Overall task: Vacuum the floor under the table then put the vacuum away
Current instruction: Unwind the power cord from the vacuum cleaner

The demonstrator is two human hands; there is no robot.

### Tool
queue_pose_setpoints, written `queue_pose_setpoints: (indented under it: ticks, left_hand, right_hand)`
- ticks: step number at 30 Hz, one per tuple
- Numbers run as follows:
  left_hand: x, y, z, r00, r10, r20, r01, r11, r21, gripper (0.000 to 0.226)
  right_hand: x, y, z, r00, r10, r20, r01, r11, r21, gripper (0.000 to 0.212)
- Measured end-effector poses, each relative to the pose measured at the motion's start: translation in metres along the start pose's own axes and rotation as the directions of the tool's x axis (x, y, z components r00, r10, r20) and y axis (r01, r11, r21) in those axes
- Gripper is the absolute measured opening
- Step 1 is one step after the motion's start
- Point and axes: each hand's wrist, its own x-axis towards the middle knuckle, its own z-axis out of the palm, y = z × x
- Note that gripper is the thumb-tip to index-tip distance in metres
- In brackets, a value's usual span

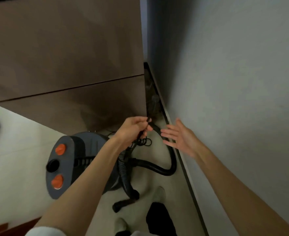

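The left hand point(133, 129) grasps what looks like the black cord point(142, 141), its loops hanging just below. The right hand point(179, 137) is released, fingers spread, beside the hose point(164, 169). The vacuum point(72, 164) sits on the floor under the left forearm.

Dim indoor light; soft shadow on wall point(225, 82); overall slight blur; wide-angle bending at edges.
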Motion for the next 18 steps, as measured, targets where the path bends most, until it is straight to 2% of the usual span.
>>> queue_pose_setpoints:
  ticks: [2, 4, 6, 8, 10, 14, 16, 18]
  left_hand:
    - [0.002, -0.029, -0.001, 0.999, -0.033, 0.024, 0.030, 0.992, 0.123, 0.020]
    - [0.008, -0.057, -0.001, 0.994, -0.077, 0.073, 0.058, 0.970, 0.235, 0.021]
    - [0.009, -0.078, -0.002, 0.984, -0.123, 0.130, 0.072, 0.937, 0.342, 0.020]
    - [0.014, -0.104, -0.004, 0.969, -0.183, 0.168, 0.103, 0.910, 0.402, 0.018]
    - [0.024, -0.133, -0.008, 0.950, -0.255, 0.180, 0.147, 0.874, 0.463, 0.022]
    - [0.052, -0.182, -0.009, 0.913, -0.373, 0.164, 0.244, 0.823, 0.512, 0.026]
    - [0.077, -0.200, -0.002, 0.929, -0.351, 0.119, 0.254, 0.837, 0.485, 0.020]
    - [0.109, -0.213, 0.011, 0.960, -0.272, 0.064, 0.202, 0.835, 0.512, 0.017]
  right_hand:
    - [0.018, -0.005, -0.009, 0.996, 0.090, 0.013, -0.091, 0.982, 0.168, 0.074]
    - [0.042, -0.003, -0.013, 0.990, 0.143, 0.010, -0.141, 0.957, 0.253, 0.073]
    - [0.066, 0.005, -0.015, 0.983, 0.180, -0.024, -0.158, 0.915, 0.372, 0.058]
    - [0.092, 0.021, -0.022, 0.967, 0.233, -0.104, -0.135, 0.812, 0.567, 0.043]
    - [0.120, 0.044, -0.038, 0.938, 0.272, -0.214, -0.075, 0.764, 0.641, 0.031]
    - [0.153, 0.092, -0.071, 0.923, 0.224, -0.314, -0.037, 0.862, 0.505, 0.023]
    - [0.160, 0.112, -0.083, 0.931, 0.168, -0.325, -0.031, 0.922, 0.387, 0.016]
    - [0.161, 0.127, -0.092, 0.945, 0.123, -0.304, -0.061, 0.977, 0.204, 0.014]
